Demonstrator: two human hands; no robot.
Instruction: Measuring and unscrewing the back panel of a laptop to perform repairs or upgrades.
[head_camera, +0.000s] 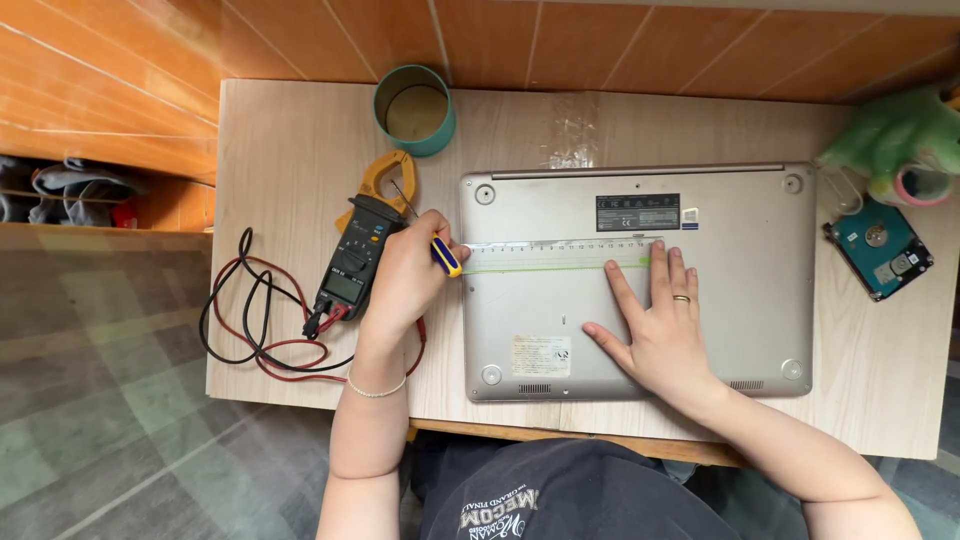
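Laptop (640, 290), silver, lies closed and upside down in the middle of a pale wooden table (290, 140), its underside with screws and rubber feet facing up. All other places here are given from this laptop.

Across its upper half lies a clear ruler (560, 252) with a green edge, running side to side. The right hand (655, 325) rests flat on the laptop's base, fingers spread and extended, fingertips pressing the ruler's right end, apparently to keep it from sliding. It grips nothing; a ring shows on one finger.

At the laptop's left edge, the left hand (405, 275) is curled closed around a small tool with a yellow and blue handle (446, 256), probably a screwdriver or pen, whose tip meets the ruler's left end. The wrist, wearing a thin bead bracelet, bends inward, and the forearm rises from the table's near edge.

Just left of the laptop, partly under that hand, sits a clamp meter (358, 250) with an orange jaw; its red and black leads (255, 325) loop farther left. Behind the laptop's left corner stands a teal ring-shaped tape roll (414, 108). Right of the laptop lies a bare hard drive (879, 248), with a green soft object (895, 130) behind it.
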